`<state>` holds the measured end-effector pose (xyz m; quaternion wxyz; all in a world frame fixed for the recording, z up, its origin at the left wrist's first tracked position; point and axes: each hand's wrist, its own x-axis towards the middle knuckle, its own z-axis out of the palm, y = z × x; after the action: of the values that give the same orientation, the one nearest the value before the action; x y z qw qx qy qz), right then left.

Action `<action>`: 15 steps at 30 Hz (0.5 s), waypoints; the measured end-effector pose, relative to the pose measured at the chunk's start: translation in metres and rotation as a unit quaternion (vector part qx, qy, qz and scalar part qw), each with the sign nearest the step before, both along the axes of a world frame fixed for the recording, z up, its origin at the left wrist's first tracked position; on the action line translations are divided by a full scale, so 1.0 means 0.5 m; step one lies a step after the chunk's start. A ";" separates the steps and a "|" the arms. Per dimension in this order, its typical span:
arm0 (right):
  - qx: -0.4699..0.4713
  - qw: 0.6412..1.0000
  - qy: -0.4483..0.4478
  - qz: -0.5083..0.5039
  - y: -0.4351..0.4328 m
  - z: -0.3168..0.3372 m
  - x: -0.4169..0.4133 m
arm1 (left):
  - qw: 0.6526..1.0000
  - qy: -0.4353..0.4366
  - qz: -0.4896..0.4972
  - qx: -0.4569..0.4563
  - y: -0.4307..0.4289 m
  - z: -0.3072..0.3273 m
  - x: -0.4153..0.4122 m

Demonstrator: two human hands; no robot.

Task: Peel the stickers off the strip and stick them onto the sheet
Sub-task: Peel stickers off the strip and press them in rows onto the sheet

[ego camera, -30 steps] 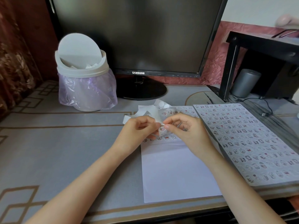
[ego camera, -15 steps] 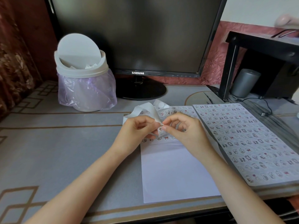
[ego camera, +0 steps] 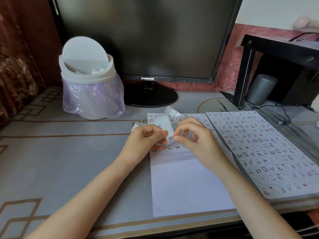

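Over the flat sheet, left hand and right hand pinch a curled strip.

— What sort of place?
— A home desk: a Samsung monitor stands on a grey patterned tabletop, beside a swing-lid bin with a purple liner; a grey speaker sits under a black shelf.

Bin left of monitor; sheet before it.
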<state>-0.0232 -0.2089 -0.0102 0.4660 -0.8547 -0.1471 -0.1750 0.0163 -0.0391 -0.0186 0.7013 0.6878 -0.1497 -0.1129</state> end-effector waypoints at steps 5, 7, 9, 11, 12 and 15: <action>0.087 0.993 0.072 -0.042 -0.030 0.018 -0.003 | 0.999 -0.003 0.017 0.039 0.001 -0.006 0.006; 0.090 0.987 0.108 -0.071 -0.051 0.026 -0.004 | 0.998 -0.009 0.019 0.058 0.002 -0.009 0.006; 0.098 0.977 0.162 -0.095 -0.075 0.031 -0.008 | 0.998 -0.011 0.018 0.067 0.002 -0.010 0.006; 0.096 0.965 0.213 -0.123 -0.099 0.033 -0.014 | 0.997 -0.015 0.018 0.074 0.002 -0.010 0.006; 0.093 0.959 0.232 -0.135 -0.110 0.033 -0.017 | 0.997 -0.017 0.019 0.077 0.002 -0.010 0.006; 0.093 0.948 0.261 -0.156 -0.133 0.026 -0.025 | 0.996 -0.020 0.020 0.082 0.002 -0.010 0.005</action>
<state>-0.0355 -0.2755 0.0026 0.5319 -0.8359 0.1319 -0.0293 0.0189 -0.0382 -0.0236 0.6418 0.7478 -0.1401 -0.0965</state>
